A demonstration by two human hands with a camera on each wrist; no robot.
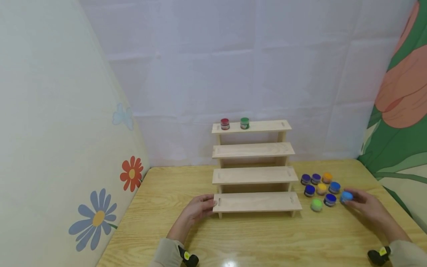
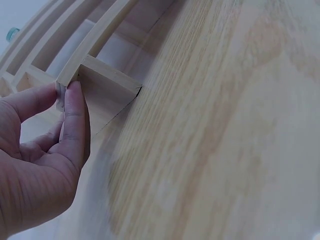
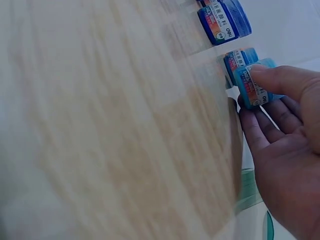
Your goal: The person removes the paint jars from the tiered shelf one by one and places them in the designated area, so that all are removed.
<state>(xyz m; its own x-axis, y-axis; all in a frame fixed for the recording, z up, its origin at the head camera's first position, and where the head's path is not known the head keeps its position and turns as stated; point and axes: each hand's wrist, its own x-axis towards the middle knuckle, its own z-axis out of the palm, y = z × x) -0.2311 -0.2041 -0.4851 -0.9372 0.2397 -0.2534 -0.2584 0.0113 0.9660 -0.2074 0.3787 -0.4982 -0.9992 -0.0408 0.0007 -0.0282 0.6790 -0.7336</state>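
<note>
A four-step wooden rack stands on the table, its lowest shelf point(image 1: 257, 202) nearest me. My left hand point(image 1: 198, 208) pinches the left end of that shelf; in the left wrist view the thumb and fingers point(image 2: 74, 117) hold the board's corner. On the right, my right hand point(image 1: 368, 207) grips a light blue paint jar point(image 3: 250, 85) between thumb and fingers, beside the other jars. Whether this jar touches the table is unclear. A red paint jar point(image 1: 225, 124) and a green paint jar point(image 1: 245, 123) sit on the top shelf, toward its left side.
Several paint jars cluster right of the rack, among them a light green jar point(image 1: 316, 205), a dark blue jar point(image 1: 330, 200), an orange jar point(image 1: 327, 178) and a purple jar point(image 1: 305, 179). A white cloth backdrop point(image 1: 200, 81) hangs behind the wooden table point(image 1: 253, 241).
</note>
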